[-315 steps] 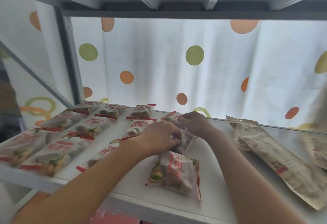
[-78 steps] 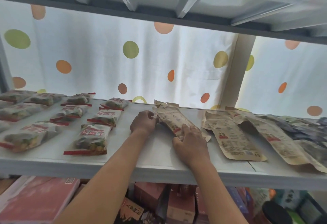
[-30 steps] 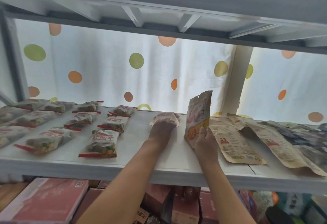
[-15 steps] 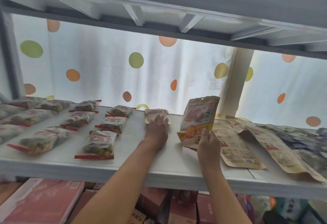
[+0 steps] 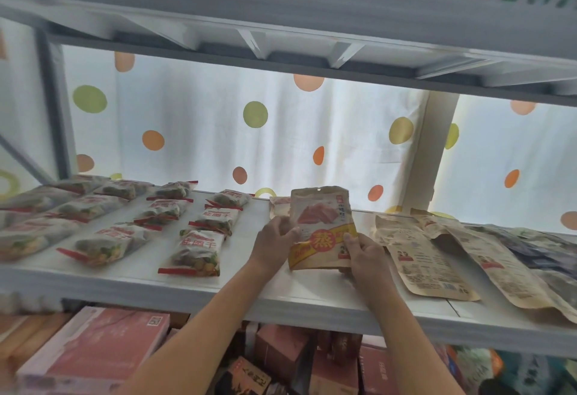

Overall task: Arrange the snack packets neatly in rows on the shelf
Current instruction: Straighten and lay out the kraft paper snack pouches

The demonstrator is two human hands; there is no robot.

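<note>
Now: kraft pouch [image 5: 321, 227] upright on shelf [image 5: 281, 288], long axis vertical, pinched between left hand [image 5: 276, 240] and right hand [image 5: 363, 252]; flat pouch [image 5: 279, 204] just behind, brown pouches [image 5: 421, 257] right; both hands equally near.

Kraft pouch [image 5: 321, 226] upright between left hand [image 5: 274, 243] and right hand [image 5: 363, 254]

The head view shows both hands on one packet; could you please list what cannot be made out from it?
- Small packet at the back: mostly hidden behind the held packet.
- Held packet's lower right corner: covered by the right hand; the left hand covers its left edge.
- Kraft pouches on the right: print too small to read; the farthest is cut off by the frame edge.
- Boxes below: partly hidden by the shelf and the arms.
</note>
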